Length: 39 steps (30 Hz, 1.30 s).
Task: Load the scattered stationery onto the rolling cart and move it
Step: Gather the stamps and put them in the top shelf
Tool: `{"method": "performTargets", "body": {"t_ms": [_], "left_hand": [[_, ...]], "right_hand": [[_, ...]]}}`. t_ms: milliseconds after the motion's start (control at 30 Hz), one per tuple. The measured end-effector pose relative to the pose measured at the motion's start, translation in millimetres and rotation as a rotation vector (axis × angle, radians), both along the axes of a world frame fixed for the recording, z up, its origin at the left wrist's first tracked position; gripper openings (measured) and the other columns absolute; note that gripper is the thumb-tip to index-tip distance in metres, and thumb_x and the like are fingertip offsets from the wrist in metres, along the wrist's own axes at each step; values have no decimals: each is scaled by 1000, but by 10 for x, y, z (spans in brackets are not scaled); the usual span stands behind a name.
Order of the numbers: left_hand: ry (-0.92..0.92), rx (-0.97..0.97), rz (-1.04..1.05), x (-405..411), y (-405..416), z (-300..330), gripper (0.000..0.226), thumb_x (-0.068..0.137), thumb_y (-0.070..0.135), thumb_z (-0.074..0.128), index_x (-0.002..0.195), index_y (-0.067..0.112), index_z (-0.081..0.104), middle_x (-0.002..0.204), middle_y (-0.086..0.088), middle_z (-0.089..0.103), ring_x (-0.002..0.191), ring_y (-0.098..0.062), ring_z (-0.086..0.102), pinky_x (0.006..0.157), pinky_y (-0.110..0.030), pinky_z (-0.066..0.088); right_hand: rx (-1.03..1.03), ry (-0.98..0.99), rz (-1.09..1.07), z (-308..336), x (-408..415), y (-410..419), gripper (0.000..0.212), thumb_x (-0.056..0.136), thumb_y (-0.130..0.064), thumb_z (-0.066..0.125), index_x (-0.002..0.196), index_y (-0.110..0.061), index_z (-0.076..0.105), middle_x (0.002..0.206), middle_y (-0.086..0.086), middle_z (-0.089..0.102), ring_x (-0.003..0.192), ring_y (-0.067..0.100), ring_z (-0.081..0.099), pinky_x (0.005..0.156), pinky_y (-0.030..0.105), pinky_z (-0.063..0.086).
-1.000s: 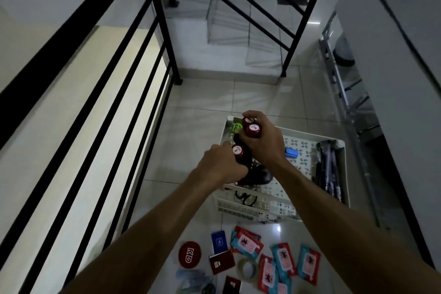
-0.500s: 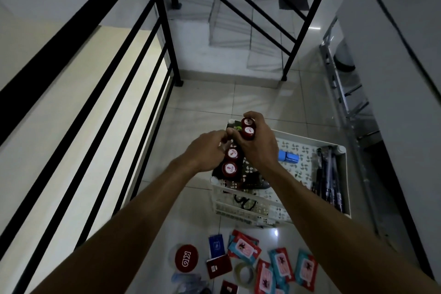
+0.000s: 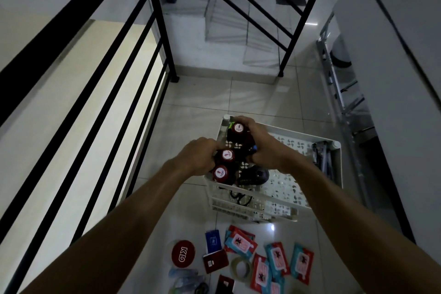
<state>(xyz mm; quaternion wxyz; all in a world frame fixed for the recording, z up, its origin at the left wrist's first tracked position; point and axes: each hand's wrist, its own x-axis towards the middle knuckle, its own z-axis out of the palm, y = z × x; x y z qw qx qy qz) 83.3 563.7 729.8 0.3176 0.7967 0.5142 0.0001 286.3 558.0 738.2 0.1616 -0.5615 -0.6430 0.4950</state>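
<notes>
A white perforated rolling cart (image 3: 334, 169) stands on the tiled floor. My left hand (image 3: 198, 157) rests against two dark bottles with red caps (image 3: 225, 155) at the top tray's left side. My right hand (image 3: 260, 148) holds a third red-capped bottle (image 3: 238, 128) near the tray's far left corner. A black rounded object (image 3: 254, 175) lies in the tray beside them, and dark pens (image 3: 322, 157) lie along its right side. Red and blue packets (image 3: 276, 259), a tape roll (image 3: 241, 267), small cards (image 3: 212, 241) and a red round lid (image 3: 183, 253) lie scattered on the floor in front.
A black metal railing (image 3: 102, 93) runs along the left, with a drop behind it. White stairs (image 3: 229, 21) rise ahead behind a second railing. A folded metal ladder (image 3: 343, 93) leans on the right wall. The cart's lower shelf holds a dark looped item (image 3: 239, 198).
Both hands have lowered the red-capped bottles into the cart's top tray; two now stand at the left front, and my right hand has gone to the far corner with one bottle.
</notes>
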Motion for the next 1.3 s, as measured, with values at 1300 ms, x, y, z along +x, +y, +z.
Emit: {"method": "performTargets", "body": {"t_ms": [1300], "left_hand": [[57,66,39,34,134,-91,41,91,26,60,130,24,50,114,-7,45,94,-22,57,83,-31,48]], "right_hand": [[401,-383,-35,-288,-160,168,41,86,-10,67,126,-18,61,125,4,64,112,22,60,93,27,44]]}}
